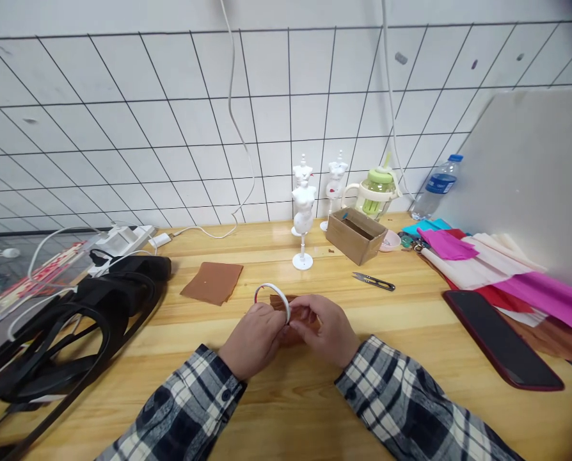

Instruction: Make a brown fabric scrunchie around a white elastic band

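Observation:
Just in front of me on the wooden table, my left hand (254, 336) is closed on a thin white hoop (272, 289), which arches up above the fingers and shows a bit of red on its inner left side. My right hand (327, 323) is closed in a pinch at the hoop's right side, with brown fabric (293, 334) at its fingertips. More of this fabric lies under and between both hands, partly hidden by them. A stack of brown fabric squares (214, 283) rests to the left. Thread snips (373, 281) lie to the right, beyond my right hand.
White mini dress forms (304, 208) stand at the back, beside a cardboard box (356, 235) and a green-lidded jug (378, 192). On the right are a phone (501, 339), coloured fabrics (487, 259) and a water bottle (437, 186). Black straps (108, 320) and cables crowd the left.

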`<action>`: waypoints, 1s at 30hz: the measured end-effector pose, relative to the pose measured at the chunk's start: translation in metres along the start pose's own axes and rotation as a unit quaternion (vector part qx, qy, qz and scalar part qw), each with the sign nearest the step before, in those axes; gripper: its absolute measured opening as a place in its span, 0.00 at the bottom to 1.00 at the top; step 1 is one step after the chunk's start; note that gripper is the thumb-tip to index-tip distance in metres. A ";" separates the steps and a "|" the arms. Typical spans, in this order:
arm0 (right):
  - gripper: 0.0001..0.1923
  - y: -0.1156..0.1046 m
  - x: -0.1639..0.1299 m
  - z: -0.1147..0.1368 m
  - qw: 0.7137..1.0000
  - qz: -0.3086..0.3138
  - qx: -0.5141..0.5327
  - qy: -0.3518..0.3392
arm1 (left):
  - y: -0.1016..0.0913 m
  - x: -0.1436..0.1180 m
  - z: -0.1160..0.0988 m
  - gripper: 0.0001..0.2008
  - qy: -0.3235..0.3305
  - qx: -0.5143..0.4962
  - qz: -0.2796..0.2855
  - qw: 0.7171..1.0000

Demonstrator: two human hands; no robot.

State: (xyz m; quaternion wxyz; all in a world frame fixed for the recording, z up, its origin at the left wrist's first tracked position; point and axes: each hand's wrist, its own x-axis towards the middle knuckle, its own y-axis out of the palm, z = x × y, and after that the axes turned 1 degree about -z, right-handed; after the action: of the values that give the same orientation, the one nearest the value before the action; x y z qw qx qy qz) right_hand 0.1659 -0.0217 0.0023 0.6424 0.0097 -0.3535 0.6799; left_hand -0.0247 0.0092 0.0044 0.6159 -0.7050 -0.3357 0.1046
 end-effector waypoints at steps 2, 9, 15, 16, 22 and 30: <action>0.17 0.000 0.000 0.000 1.000 0.005 0.002 0.008 | 0.000 0.000 -0.002 0.07 0.010 0.010 0.007 1.000; 0.08 0.000 0.002 -0.004 0.998 0.036 -0.031 0.037 | -0.002 0.000 0.000 0.08 0.013 0.037 0.037 0.999; 0.16 -0.001 0.000 -0.005 0.998 0.031 -0.049 -0.001 | -0.005 0.002 -0.005 0.10 0.003 -0.091 0.030 0.995; 0.21 -0.001 0.000 -0.005 0.998 0.027 -0.051 -0.009 | -0.005 0.002 -0.006 0.12 0.017 -0.114 0.031 0.993; 0.25 -0.006 0.000 -0.009 0.992 0.063 -0.084 -0.076 | -0.004 0.002 -0.003 0.12 0.052 -0.134 0.001 0.990; 0.25 -0.005 0.000 -0.010 0.991 0.017 -0.084 -0.103 | -0.009 -0.001 0.001 0.10 0.067 -0.167 -0.057 0.982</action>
State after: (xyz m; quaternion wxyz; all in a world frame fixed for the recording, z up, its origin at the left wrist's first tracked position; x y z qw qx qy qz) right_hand 0.1747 -0.0175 -0.0026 0.5895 0.0194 -0.4737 0.6541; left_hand -0.0291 0.0101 0.0125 0.5158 -0.7828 -0.3462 -0.0354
